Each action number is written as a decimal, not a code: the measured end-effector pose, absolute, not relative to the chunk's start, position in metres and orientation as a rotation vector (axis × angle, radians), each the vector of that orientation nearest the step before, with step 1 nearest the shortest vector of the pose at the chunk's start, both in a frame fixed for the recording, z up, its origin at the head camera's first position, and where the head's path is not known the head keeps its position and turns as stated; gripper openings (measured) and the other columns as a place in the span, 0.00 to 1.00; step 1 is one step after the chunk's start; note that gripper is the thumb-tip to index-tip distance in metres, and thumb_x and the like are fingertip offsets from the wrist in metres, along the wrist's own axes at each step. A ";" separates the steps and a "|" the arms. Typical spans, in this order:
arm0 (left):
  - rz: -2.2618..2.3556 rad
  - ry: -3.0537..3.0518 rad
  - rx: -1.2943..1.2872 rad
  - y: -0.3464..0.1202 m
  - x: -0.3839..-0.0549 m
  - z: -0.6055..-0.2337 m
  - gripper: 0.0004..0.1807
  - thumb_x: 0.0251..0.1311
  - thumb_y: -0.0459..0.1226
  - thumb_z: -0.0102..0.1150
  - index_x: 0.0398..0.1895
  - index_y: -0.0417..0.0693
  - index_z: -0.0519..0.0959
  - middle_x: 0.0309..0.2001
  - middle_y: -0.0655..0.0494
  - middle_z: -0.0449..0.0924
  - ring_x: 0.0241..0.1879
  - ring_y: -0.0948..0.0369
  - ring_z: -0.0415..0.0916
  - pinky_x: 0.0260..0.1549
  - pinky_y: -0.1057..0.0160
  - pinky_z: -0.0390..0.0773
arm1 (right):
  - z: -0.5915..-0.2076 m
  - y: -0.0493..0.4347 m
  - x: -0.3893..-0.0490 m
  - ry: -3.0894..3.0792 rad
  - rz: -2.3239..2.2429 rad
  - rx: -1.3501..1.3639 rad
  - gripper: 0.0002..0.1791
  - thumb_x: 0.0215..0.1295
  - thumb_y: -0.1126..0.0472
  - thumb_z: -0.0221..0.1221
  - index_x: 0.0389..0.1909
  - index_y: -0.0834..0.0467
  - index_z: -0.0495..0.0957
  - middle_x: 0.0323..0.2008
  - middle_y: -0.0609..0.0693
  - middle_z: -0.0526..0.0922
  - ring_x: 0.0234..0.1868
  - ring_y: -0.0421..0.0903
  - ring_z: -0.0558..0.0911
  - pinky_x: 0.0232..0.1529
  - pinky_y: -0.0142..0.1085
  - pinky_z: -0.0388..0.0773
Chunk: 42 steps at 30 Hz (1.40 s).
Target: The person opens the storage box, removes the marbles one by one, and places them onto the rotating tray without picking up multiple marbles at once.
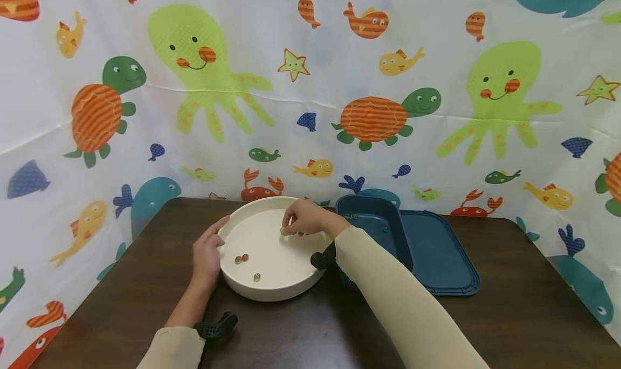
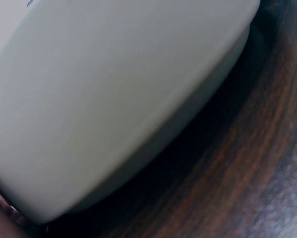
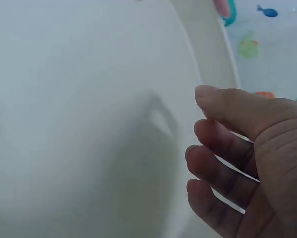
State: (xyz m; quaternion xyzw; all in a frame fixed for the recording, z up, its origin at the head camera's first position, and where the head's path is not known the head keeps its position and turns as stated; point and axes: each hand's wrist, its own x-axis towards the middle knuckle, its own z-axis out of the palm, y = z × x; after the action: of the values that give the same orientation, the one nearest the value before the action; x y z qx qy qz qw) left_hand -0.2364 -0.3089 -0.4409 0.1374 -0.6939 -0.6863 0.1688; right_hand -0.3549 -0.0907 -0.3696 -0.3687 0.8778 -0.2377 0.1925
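Pinching yellowish marble (image 1: 283,230): right hand (image 1: 308,218) | left hand (image 1: 207,255): fingers extended, touching bowl rim (image 1: 274,291) | floor (image 1: 257,226) spreads between

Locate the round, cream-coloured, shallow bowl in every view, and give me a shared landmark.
Head: the round, cream-coloured, shallow bowl sits left of centre, in the lower half.
Left wrist: bowl fills the upper left, cut diagonally.
Right wrist: bowl fills most of the left side.
Shared landmark: white sea-creature-print curtain, in head and right wrist.
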 end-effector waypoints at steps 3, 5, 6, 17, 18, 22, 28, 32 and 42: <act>-1.963 -1.965 0.396 -0.309 -0.236 -0.441 0.32 0.60 0.27 0.28 0.67 0.46 0.68 0.71 0.53 0.63 0.71 0.58 0.57 0.71 0.55 0.56 | -0.378 -0.097 -0.354 2.491 -0.619 -1.021 0.06 0.59 0.55 0.64 0.33 0.52 0.84 0.22 0.45 0.80 0.20 0.38 0.76 0.22 0.28 0.74; -1.968 -1.959 0.399 -0.309 -0.236 -0.442 0.32 0.60 0.27 0.29 0.67 0.46 0.68 0.71 0.53 0.63 0.71 0.58 0.56 0.71 0.55 0.55 | -0.384 -0.099 -0.353 2.507 -0.596 -1.014 0.06 0.59 0.54 0.64 0.33 0.51 0.84 0.21 0.44 0.80 0.19 0.38 0.75 0.23 0.27 0.73; -1.970 -1.955 0.401 -0.309 -0.236 -0.442 0.32 0.60 0.27 0.29 0.67 0.46 0.68 0.71 0.53 0.63 0.71 0.58 0.57 0.71 0.55 0.56 | -0.386 -0.100 -0.353 2.515 -0.589 -1.003 0.05 0.59 0.54 0.64 0.32 0.50 0.84 0.20 0.44 0.80 0.19 0.38 0.75 0.23 0.27 0.73; -1.966 -1.960 0.393 -0.309 -0.238 -0.443 0.32 0.60 0.27 0.28 0.67 0.47 0.68 0.71 0.54 0.63 0.72 0.58 0.56 0.71 0.55 0.55 | -0.390 -0.099 -0.350 2.519 -0.648 -0.895 0.06 0.59 0.53 0.64 0.33 0.50 0.83 0.21 0.45 0.80 0.21 0.39 0.76 0.24 0.28 0.72; -1.965 -1.961 0.396 -0.309 -0.238 -0.443 0.32 0.60 0.27 0.28 0.67 0.47 0.68 0.71 0.54 0.63 0.72 0.58 0.56 0.71 0.55 0.55 | -0.389 -0.099 -0.350 2.516 -0.664 -0.908 0.06 0.59 0.53 0.64 0.33 0.51 0.83 0.21 0.46 0.80 0.21 0.40 0.76 0.23 0.28 0.72; -1.967 -1.964 0.394 -0.311 -0.238 -0.442 0.32 0.60 0.27 0.29 0.67 0.46 0.68 0.71 0.53 0.63 0.72 0.58 0.56 0.71 0.56 0.55 | -0.378 -0.095 -0.352 2.497 -0.733 -0.950 0.07 0.60 0.54 0.63 0.35 0.52 0.83 0.26 0.51 0.84 0.21 0.40 0.76 0.22 0.29 0.72; -1.977 -1.960 0.406 -0.310 -0.239 -0.440 0.32 0.59 0.27 0.29 0.68 0.46 0.67 0.71 0.53 0.62 0.72 0.58 0.55 0.71 0.56 0.54 | -0.351 -0.068 -0.363 2.533 -0.821 -0.965 0.09 0.62 0.53 0.61 0.38 0.52 0.83 0.33 0.55 0.85 0.27 0.44 0.79 0.26 0.31 0.76; -1.977 -1.963 0.410 -0.311 -0.239 -0.440 0.32 0.60 0.27 0.28 0.68 0.46 0.67 0.71 0.53 0.62 0.72 0.58 0.55 0.71 0.56 0.54 | -0.340 -0.041 -0.371 2.596 -0.876 -0.928 0.11 0.63 0.52 0.60 0.40 0.53 0.83 0.32 0.56 0.85 0.30 0.50 0.82 0.31 0.37 0.81; -1.993 -1.956 0.398 -0.310 -0.243 -0.443 0.32 0.59 0.27 0.28 0.67 0.46 0.68 0.71 0.53 0.62 0.71 0.59 0.56 0.71 0.56 0.55 | -0.351 0.027 -0.386 2.708 -1.015 -0.774 0.13 0.64 0.55 0.59 0.44 0.58 0.82 0.34 0.59 0.84 0.32 0.60 0.81 0.29 0.36 0.78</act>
State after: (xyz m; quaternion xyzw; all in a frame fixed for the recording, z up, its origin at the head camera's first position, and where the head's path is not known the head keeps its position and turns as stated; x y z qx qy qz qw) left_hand -0.2432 -0.3104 -0.4427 0.1393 -0.6846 -0.6974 0.1598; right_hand -0.3861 0.0266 -0.3506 -0.2579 0.9020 -0.3381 0.0738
